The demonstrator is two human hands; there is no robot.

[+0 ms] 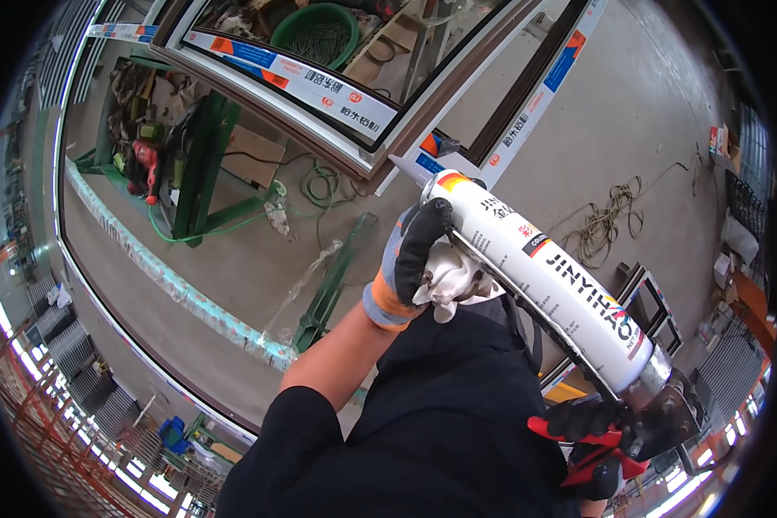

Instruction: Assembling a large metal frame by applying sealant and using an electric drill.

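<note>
A caulking gun loaded with a white sealant cartridge slants across the right half of the view. My right hand is closed round its grip at the lower right, where black and red show together. The pale nozzle points up-left, close to the corner of a brown window frame; whether it touches, I cannot tell. My left hand, in an orange, grey and black glove, is closed on a crumpled white cloth. Its black fingertips lie against the front of the gun.
Frame strips carry printed protective tape. Beyond the glass is a green basin. A green metal stand, a red power tool and a green hose lie left. Coiled cable rests on the right floor.
</note>
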